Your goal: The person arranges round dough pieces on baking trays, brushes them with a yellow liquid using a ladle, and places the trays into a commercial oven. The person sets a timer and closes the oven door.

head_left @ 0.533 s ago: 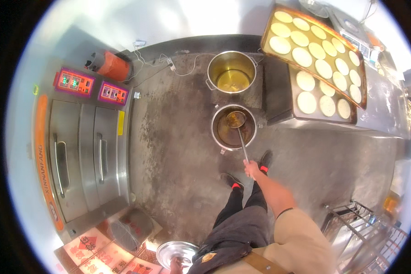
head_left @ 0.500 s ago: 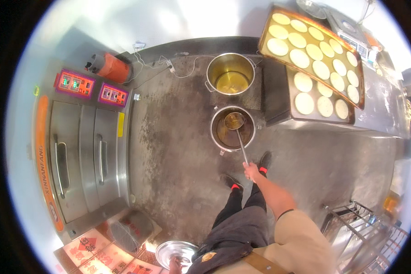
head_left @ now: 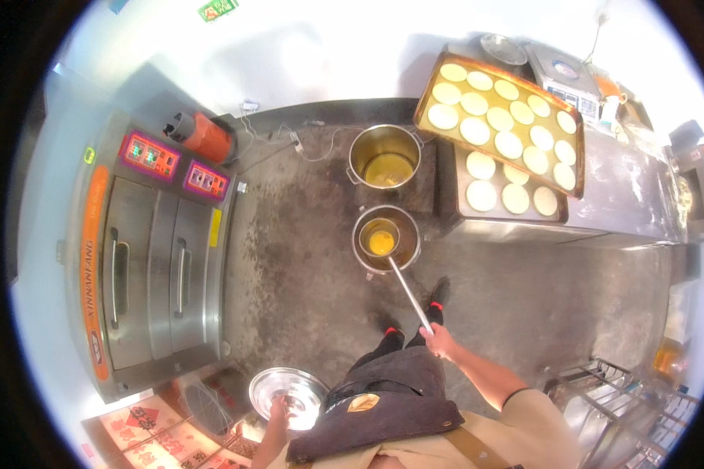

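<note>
My right hand (head_left: 440, 342) is closed around the long metal handle of a ladle (head_left: 408, 292). The ladle's round bowl carries yellow liquid and is over or just inside the mouth of the nearer steel pot (head_left: 415, 233) on the floor. In my left hand (head_left: 278, 408) is a round shiny metal lid (head_left: 266, 384), gripped near its middle and held low beside my apron. Behind the nearer pot stands a second steel pot (head_left: 383, 141), with yellowish liquid in its bottom.
On the right, a metal table (head_left: 632, 178) bears a large baking tray (head_left: 499, 153) of flat pale dough rounds, overlapping another tray. A deck oven (head_left: 145, 273) stands left, an orange-red cylinder (head_left: 210, 139) behind it. A metal rack (head_left: 602, 391) is at lower right. Cables (head_left: 296, 144) lie near the back wall.
The ladle has come up and nearer to me, and its bowl now shows bright yellow liquid. My right hand has drawn back toward my body. The lid shows more fully.
</note>
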